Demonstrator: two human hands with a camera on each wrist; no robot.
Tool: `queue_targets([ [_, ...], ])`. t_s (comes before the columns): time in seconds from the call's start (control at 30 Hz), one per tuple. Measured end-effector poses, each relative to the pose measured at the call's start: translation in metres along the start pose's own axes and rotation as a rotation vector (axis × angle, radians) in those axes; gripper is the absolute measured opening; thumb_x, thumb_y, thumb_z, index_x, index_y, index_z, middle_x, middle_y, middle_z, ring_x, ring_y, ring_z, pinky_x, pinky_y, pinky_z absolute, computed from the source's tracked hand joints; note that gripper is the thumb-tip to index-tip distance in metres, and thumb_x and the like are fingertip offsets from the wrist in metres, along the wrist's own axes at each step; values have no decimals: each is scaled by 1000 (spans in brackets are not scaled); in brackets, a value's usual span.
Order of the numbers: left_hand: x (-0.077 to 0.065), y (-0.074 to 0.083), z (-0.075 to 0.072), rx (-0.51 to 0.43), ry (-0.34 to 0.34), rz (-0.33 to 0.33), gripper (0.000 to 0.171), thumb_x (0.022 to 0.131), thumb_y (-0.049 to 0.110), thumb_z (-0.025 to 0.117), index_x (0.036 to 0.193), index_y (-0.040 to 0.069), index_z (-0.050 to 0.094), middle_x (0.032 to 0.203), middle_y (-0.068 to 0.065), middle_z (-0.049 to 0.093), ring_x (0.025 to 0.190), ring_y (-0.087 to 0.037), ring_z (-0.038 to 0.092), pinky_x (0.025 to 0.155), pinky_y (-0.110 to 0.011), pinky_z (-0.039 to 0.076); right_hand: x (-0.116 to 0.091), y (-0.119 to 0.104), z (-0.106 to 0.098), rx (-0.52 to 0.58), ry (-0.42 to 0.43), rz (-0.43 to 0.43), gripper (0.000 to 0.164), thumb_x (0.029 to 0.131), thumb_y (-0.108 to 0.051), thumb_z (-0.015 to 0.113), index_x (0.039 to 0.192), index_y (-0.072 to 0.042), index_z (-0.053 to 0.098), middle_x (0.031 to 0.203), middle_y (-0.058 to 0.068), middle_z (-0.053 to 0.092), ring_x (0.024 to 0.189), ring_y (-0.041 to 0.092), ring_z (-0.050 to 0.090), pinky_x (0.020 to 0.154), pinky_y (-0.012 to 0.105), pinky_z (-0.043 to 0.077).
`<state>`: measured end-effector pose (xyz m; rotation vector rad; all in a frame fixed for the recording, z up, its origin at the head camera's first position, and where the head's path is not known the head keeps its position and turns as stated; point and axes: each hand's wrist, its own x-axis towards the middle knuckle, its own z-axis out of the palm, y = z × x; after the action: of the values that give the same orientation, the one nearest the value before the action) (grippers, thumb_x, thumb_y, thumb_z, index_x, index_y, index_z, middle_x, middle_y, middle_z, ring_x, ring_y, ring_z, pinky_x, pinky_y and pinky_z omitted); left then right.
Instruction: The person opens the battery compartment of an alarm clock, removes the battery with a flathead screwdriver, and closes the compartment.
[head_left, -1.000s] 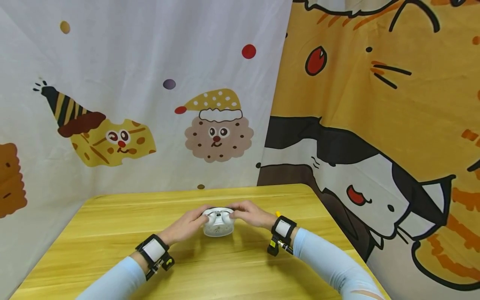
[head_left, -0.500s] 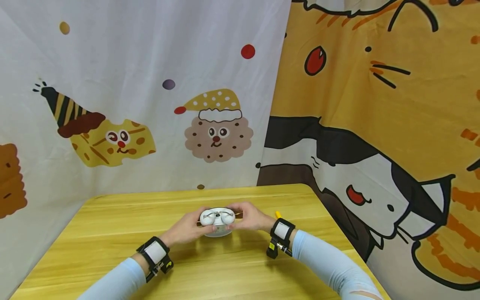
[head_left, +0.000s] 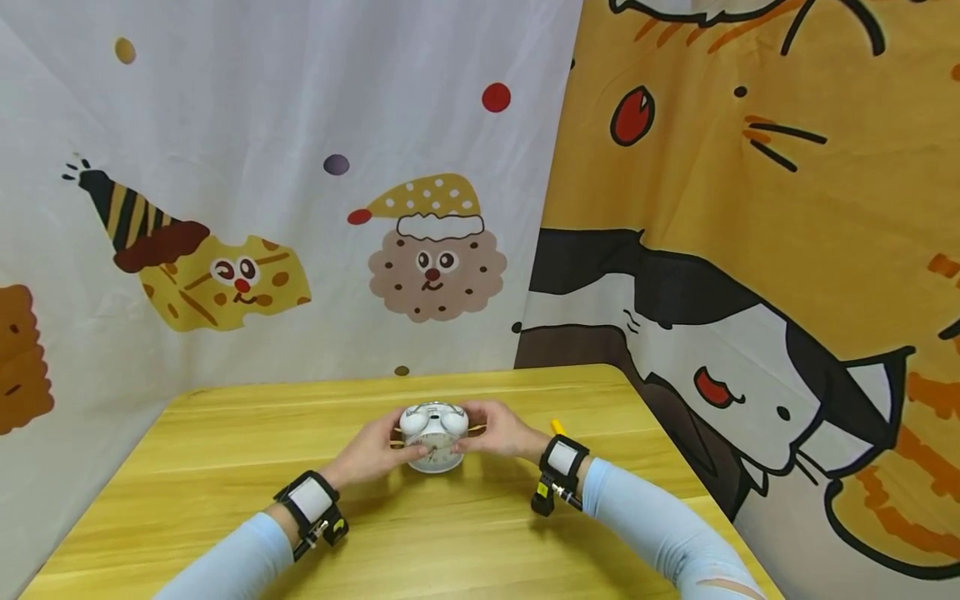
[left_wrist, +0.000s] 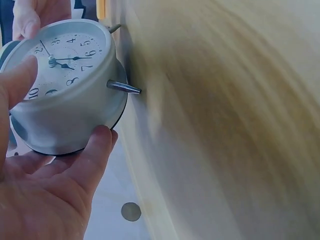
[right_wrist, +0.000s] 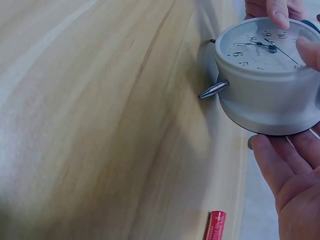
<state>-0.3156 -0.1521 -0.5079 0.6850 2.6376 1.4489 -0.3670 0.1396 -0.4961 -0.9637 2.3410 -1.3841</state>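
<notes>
A white twin-bell alarm clock (head_left: 437,421) is held between both hands above or on the middle of the wooden table. Its dial with dark hands faces the person, and its two bells are on top. My left hand (head_left: 375,452) grips the left side, thumb over the dial's edge and fingers behind. On the opposite side, my right hand (head_left: 506,432) holds it likewise, thumb at the front and fingers at the back. In the left wrist view, a pointed metal foot (left_wrist: 124,87) sticks out towards the tabletop. Whether the feet touch the wood I cannot tell.
The wooden table (head_left: 450,542) reaches back to a cartoon-printed curtain (head_left: 255,125). A small yellow item (head_left: 557,427) shows behind the right wrist. In the right wrist view, a red cylinder (right_wrist: 216,225) lies near the table edge.
The clock has tilted so that more of its dial shows. Both thumbs have shifted from up by the bells down to the dial's edge; the hands remain at its sides.
</notes>
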Motion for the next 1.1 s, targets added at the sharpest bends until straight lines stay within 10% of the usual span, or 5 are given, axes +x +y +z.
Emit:
queue_targets([
  [1.1, -6, 13, 4, -59, 112, -167, 56, 106, 37, 79, 148, 2, 67, 136, -16, 77, 119, -28, 75, 100, -47, 65, -1, 2, 11, 161, 208, 185, 51, 93, -22, 92, 137, -3, 73, 120, 14, 80, 101, 16, 73, 91, 35, 67],
])
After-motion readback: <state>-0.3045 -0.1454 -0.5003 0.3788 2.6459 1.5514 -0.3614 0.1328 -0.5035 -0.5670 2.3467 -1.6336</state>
